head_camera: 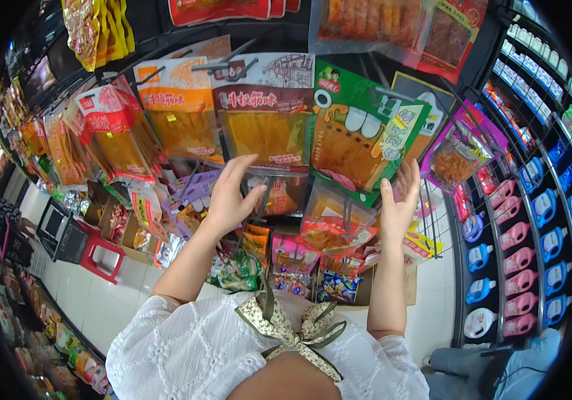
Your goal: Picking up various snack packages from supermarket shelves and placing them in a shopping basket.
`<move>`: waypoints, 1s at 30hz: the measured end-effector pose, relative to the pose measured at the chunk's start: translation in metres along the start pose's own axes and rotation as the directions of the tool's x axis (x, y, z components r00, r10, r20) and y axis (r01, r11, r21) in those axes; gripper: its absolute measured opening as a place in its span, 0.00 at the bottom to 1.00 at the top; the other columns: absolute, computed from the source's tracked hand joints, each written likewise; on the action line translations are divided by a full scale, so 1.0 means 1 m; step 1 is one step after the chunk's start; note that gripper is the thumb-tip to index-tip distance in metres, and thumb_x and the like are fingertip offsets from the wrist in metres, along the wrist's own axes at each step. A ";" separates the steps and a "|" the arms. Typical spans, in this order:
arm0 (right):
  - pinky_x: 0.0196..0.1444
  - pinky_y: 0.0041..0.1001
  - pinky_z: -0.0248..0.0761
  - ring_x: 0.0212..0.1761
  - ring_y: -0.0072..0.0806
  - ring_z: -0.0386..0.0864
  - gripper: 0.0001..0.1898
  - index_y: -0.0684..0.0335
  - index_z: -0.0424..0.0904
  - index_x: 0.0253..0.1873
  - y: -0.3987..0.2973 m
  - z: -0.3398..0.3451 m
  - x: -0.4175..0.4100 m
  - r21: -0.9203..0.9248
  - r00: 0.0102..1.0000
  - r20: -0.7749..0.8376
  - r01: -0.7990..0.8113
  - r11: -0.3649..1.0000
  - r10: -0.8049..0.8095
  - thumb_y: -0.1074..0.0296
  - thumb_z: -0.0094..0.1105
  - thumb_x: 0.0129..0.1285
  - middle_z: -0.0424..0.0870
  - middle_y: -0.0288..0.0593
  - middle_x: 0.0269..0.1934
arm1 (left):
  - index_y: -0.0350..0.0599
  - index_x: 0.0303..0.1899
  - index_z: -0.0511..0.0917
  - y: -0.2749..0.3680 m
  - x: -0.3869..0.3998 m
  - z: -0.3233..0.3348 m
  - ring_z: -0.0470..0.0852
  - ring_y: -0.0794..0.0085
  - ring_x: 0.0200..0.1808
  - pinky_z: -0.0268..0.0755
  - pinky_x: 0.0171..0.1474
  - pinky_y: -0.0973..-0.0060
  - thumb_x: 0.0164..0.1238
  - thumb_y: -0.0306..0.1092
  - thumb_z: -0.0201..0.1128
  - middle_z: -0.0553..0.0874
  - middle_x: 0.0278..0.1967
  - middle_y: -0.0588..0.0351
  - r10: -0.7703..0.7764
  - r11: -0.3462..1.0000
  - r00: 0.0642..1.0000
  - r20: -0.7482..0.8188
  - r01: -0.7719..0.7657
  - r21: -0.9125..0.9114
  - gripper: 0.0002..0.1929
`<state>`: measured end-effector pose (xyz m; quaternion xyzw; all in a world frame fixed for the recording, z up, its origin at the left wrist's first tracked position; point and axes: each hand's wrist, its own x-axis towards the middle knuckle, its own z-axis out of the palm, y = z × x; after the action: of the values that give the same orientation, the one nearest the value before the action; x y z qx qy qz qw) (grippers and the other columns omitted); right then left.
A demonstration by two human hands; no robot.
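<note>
My left hand (233, 200) has its fingers apart and holds nothing. Its fingertips are in front of the lower left of a white and maroon snack packet (268, 130); contact is unclear. Further right, my right hand (400, 202) is also spread, thumb and fingers by the lower right edge of a green snack packet (351, 135) hanging slightly tilted. Left of the maroon packet hangs a white and orange packet (178, 120). A purple packet (466, 145) hangs to the right of my right hand. All these packets hang from metal display hooks (236, 70).
Cartons of wrapped sweets (338, 287) stand low before me. On the floor at left are a red plastic stool (101, 255) and a dark shopping basket (61, 230). Shelves of detergent bottles (518, 275) line the right. A person (506, 370) is at lower right.
</note>
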<state>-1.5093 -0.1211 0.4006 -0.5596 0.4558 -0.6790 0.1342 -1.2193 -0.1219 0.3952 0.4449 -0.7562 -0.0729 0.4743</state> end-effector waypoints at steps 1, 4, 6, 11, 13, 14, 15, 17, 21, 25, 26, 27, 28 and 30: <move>0.60 0.34 0.55 0.58 0.39 0.64 0.32 0.64 0.51 0.64 0.005 0.001 -0.004 0.001 1.000 0.007 -0.012 1.000 0.012 0.72 0.55 0.56 0.64 0.54 0.57 | 0.38 0.52 0.67 -0.002 -0.003 0.000 0.70 0.52 0.51 0.64 0.52 0.68 0.48 0.28 0.63 0.72 0.49 0.44 -0.014 1.000 1.000 0.014 0.014 -0.003 0.26; 0.58 0.31 0.57 0.56 0.35 0.66 0.30 0.66 0.55 0.62 0.031 -0.001 -0.017 -0.003 0.994 0.085 -0.072 0.997 0.072 0.72 0.56 0.56 0.67 0.52 0.55 | 0.39 0.53 0.65 -0.009 -0.013 0.007 0.69 0.52 0.53 0.63 0.54 0.68 0.48 0.29 0.63 0.70 0.50 0.44 -0.057 0.998 0.996 0.064 0.055 0.030 0.28; 0.57 0.27 0.59 0.55 0.30 0.68 0.26 0.68 0.60 0.60 0.049 -0.004 -0.030 0.059 0.970 0.182 -0.173 0.983 0.160 0.70 0.56 0.57 0.70 0.49 0.53 | 0.39 0.54 0.64 -0.014 -0.024 0.012 0.68 0.52 0.54 0.62 0.55 0.67 0.50 0.32 0.63 0.69 0.52 0.44 -0.073 0.997 0.986 0.147 0.067 0.047 0.28; 0.51 0.26 0.64 0.49 0.30 0.73 0.20 0.66 0.68 0.55 0.066 -0.016 -0.067 -0.058 0.852 0.321 -0.418 0.906 0.414 0.69 0.56 0.57 0.75 0.44 0.48 | 0.38 0.53 0.66 -0.028 -0.048 0.026 0.70 0.53 0.53 0.62 0.55 0.68 0.57 0.34 0.58 0.70 0.52 0.43 -0.120 0.991 0.956 0.267 0.129 -0.019 0.22; 0.49 0.27 0.65 0.46 0.33 0.75 0.19 0.63 0.71 0.52 0.071 -0.026 -0.082 -0.387 0.936 0.294 -0.066 0.920 0.191 0.71 0.58 0.54 0.76 0.45 0.45 | 0.37 0.54 0.65 -0.027 -0.053 0.027 0.71 0.53 0.52 0.62 0.54 0.69 0.59 0.34 0.56 0.70 0.51 0.42 -0.126 0.988 0.942 0.311 0.148 -0.048 0.21; 0.48 0.28 0.66 0.45 0.36 0.75 0.20 0.62 0.72 0.51 0.079 -0.028 -0.088 -0.387 0.943 0.243 -0.120 0.914 0.226 0.72 0.59 0.51 0.76 0.48 0.43 | 0.36 0.54 0.65 -0.027 -0.053 0.026 0.71 0.53 0.52 0.62 0.54 0.69 0.59 0.34 0.56 0.70 0.51 0.42 -0.152 0.978 0.930 0.334 0.191 -0.088 0.22; 0.48 0.28 0.66 0.45 0.36 0.75 0.20 0.62 0.72 0.51 0.082 -0.031 -0.093 -0.399 0.941 0.237 -0.134 0.907 0.243 0.72 0.59 0.51 0.76 0.48 0.43 | 0.36 0.54 0.65 -0.028 -0.054 0.026 0.71 0.52 0.52 0.62 0.54 0.69 0.59 0.34 0.56 0.70 0.52 0.42 -0.176 0.964 0.918 0.356 0.234 -0.127 0.22; 0.48 0.28 0.66 0.45 0.36 0.74 0.21 0.63 0.72 0.51 0.085 -0.036 -0.102 -0.363 0.932 0.231 -0.184 0.913 0.280 0.72 0.60 0.50 0.76 0.48 0.43 | 0.36 0.56 0.63 -0.028 -0.059 0.025 0.70 0.52 0.53 0.62 0.54 0.69 0.58 0.34 0.57 0.70 0.52 0.41 -0.153 0.968 0.915 0.373 0.214 -0.130 0.25; 0.49 0.24 0.66 0.47 0.27 0.73 0.21 0.64 0.68 0.54 0.068 -0.022 -0.118 -0.160 0.925 0.183 -0.306 0.939 0.332 0.77 0.56 0.53 0.75 0.45 0.48 | 0.39 0.59 0.58 -0.022 -0.064 0.012 0.67 0.52 0.56 0.62 0.56 0.68 0.53 0.33 0.62 0.69 0.54 0.41 -0.028 0.992 0.893 0.448 0.082 -0.100 0.32; 0.48 0.21 0.66 0.45 0.22 0.73 0.20 0.65 0.68 0.55 0.052 -0.009 -0.136 -0.238 0.902 0.129 -0.375 0.896 0.412 0.78 0.54 0.55 0.76 0.42 0.45 | 0.44 0.63 0.53 -0.025 -0.085 -0.008 0.68 0.55 0.57 0.61 0.57 0.67 0.51 0.27 0.62 0.67 0.57 0.42 -0.073 0.965 0.859 0.507 0.189 -0.182 0.36; 0.46 0.19 0.66 0.43 0.19 0.73 0.17 0.66 0.68 0.53 0.058 -0.011 -0.140 -0.185 0.859 0.155 -0.459 0.869 0.487 0.77 0.53 0.57 0.77 0.39 0.42 | 0.44 0.62 0.53 -0.026 -0.089 -0.015 0.68 0.54 0.57 0.61 0.57 0.67 0.51 0.28 0.62 0.67 0.56 0.42 -0.104 0.955 0.853 0.511 0.230 -0.189 0.36; 0.46 0.19 0.66 0.43 0.19 0.73 0.17 0.66 0.68 0.53 0.061 -0.012 -0.143 -0.194 0.858 0.152 -0.462 0.866 0.491 0.77 0.53 0.57 0.77 0.39 0.42 | 0.43 0.62 0.54 -0.028 -0.095 -0.022 0.68 0.54 0.57 0.62 0.56 0.67 0.51 0.30 0.63 0.68 0.55 0.41 -0.139 0.942 0.845 0.517 0.273 -0.193 0.36; 0.44 0.18 0.66 0.41 0.18 0.73 0.16 0.66 0.69 0.52 0.063 -0.014 -0.145 -0.085 0.845 0.106 -0.518 0.851 0.524 0.77 0.52 0.58 0.77 0.38 0.41 | 0.43 0.62 0.54 -0.033 -0.101 -0.027 0.68 0.54 0.57 0.62 0.56 0.67 0.51 0.30 0.63 0.68 0.55 0.41 -0.139 0.939 0.842 0.521 0.279 -0.200 0.36; 0.43 0.18 0.67 0.39 0.17 0.74 0.15 0.67 0.67 0.52 0.060 -0.011 -0.144 0.081 0.843 0.053 -0.538 0.839 0.536 0.77 0.50 0.59 0.77 0.40 0.41 | 0.43 0.62 0.54 -0.048 -0.117 -0.033 0.70 0.55 0.55 0.63 0.55 0.68 0.51 0.30 0.63 0.70 0.54 0.41 -0.265 0.894 0.788 0.556 0.417 -0.164 0.36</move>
<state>-1.4906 -0.0494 0.2630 -0.4124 0.5604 -0.6266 0.3511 -1.1464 -0.0528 0.3112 0.4676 -0.7436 -0.3810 0.2886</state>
